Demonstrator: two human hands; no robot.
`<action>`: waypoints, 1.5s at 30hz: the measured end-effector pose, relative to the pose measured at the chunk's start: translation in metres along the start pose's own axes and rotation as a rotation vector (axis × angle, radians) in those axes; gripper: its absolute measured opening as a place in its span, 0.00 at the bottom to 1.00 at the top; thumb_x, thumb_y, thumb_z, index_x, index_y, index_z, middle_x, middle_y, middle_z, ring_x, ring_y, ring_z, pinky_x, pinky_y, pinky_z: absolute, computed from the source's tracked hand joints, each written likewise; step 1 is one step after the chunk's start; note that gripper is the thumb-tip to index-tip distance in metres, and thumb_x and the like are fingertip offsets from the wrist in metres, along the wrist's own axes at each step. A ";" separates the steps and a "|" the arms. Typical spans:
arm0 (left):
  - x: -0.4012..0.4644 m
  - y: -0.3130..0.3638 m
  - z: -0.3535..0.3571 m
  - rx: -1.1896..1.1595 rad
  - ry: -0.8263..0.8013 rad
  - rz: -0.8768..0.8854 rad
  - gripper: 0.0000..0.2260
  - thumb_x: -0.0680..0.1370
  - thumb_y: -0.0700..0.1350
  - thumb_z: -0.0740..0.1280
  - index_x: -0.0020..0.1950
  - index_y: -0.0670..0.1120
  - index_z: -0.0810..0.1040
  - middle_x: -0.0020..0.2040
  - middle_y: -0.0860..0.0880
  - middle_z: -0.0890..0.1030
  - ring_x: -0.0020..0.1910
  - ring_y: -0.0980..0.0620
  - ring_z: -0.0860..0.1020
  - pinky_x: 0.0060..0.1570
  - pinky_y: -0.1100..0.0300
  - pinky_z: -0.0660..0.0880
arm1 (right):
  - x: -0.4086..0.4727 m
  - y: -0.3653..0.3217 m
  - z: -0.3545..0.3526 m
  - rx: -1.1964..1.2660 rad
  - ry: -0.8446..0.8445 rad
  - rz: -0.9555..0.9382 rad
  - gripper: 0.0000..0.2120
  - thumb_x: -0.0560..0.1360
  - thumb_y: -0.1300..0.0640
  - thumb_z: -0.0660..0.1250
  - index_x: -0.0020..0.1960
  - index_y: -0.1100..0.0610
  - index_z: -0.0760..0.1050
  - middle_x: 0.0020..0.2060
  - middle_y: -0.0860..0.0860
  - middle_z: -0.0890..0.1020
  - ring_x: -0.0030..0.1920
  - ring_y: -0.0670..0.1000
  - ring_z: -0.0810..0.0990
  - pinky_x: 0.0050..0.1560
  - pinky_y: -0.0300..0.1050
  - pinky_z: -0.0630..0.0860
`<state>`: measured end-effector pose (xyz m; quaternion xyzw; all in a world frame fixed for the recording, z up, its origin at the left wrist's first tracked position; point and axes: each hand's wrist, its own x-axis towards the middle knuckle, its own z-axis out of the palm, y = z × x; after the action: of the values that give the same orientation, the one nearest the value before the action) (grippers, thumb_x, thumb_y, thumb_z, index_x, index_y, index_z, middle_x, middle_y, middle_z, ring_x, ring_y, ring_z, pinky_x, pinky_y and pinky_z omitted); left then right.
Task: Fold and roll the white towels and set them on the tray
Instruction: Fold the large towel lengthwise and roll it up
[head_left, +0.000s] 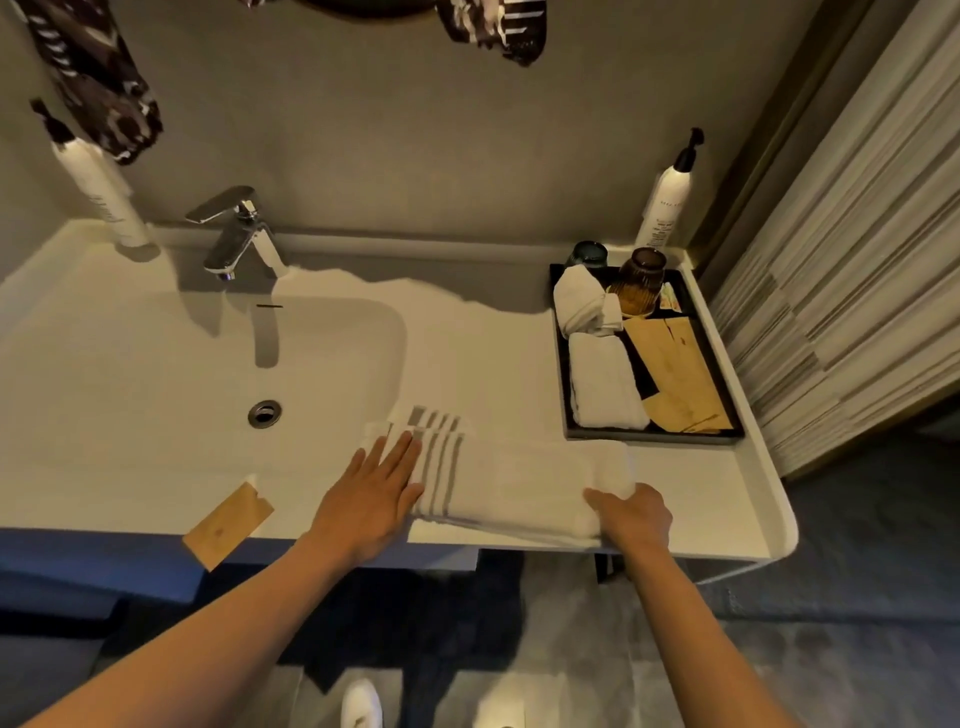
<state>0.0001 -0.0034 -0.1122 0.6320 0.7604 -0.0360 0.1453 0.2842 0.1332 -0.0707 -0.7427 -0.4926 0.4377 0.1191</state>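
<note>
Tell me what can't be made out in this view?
Head view only:
- Right hand fingertips: tucked under the folded towel.
- Pump bottle label: too small to read.
- Blue glass: partly hidden behind a rolled towel.
- Tray floor: mostly covered by towels and tan packets.

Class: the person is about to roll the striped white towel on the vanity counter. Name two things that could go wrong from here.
1. The towel lies along the counter's front edge; rolling may push it off.
2. The tray already holds two rolled towels, glasses and packets; little room remains, so glasses could be knocked.
</note>
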 end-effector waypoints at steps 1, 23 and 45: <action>0.001 -0.002 -0.002 0.029 -0.016 -0.003 0.44 0.68 0.67 0.18 0.81 0.52 0.38 0.80 0.53 0.39 0.81 0.47 0.43 0.78 0.50 0.45 | -0.007 -0.005 -0.001 0.013 0.008 -0.003 0.26 0.72 0.52 0.73 0.64 0.65 0.71 0.61 0.62 0.77 0.62 0.63 0.75 0.59 0.53 0.73; -0.007 0.006 0.016 0.020 0.118 0.127 0.25 0.80 0.50 0.58 0.76 0.65 0.60 0.79 0.51 0.63 0.69 0.39 0.73 0.70 0.39 0.65 | -0.107 -0.116 0.044 -0.281 0.168 -0.548 0.26 0.70 0.50 0.72 0.64 0.56 0.68 0.57 0.55 0.72 0.58 0.58 0.75 0.49 0.52 0.76; 0.003 -0.020 -0.019 -1.017 0.064 -0.199 0.18 0.84 0.57 0.54 0.73 0.60 0.70 0.80 0.54 0.56 0.79 0.53 0.54 0.77 0.55 0.54 | -0.115 -0.057 0.137 -0.231 -0.421 -0.941 0.18 0.82 0.57 0.53 0.70 0.49 0.70 0.65 0.42 0.75 0.64 0.40 0.73 0.67 0.26 0.61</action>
<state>-0.0233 0.0003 -0.0972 0.4068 0.7423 0.3437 0.4066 0.1281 0.0303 -0.0550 -0.3454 -0.8312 0.4192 0.1186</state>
